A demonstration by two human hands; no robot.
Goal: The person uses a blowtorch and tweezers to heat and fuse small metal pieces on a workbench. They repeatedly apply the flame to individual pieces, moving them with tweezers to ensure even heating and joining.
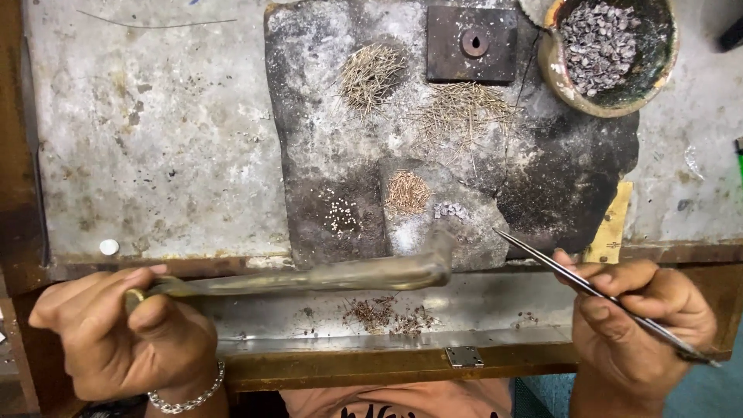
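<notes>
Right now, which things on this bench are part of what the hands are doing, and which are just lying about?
In hand:
left hand holding the bent metal pipe
right hand holding the tweezers
small piles of pins and beads on the dark slab near the tool tips

Lying about:
bowl of dark bits
square metal block
white disc

The left hand [116, 329] grips a bent metal blowpipe [333, 275] whose upturned tip sits at the near edge of a charred, blackened slab [309, 116]. The right hand [638, 317] pinches long tweezers [588, 290], their points aimed toward the slab and just short of it. On the slab lie heaps of fine wire pins [460, 112], a smaller coppery heap [407, 193], a patch of tiny pale beads [340, 217] and a dark square block [472, 45] with a hole. A clay bowl [569, 81] at the far right holds what look like small grey chips.
</notes>
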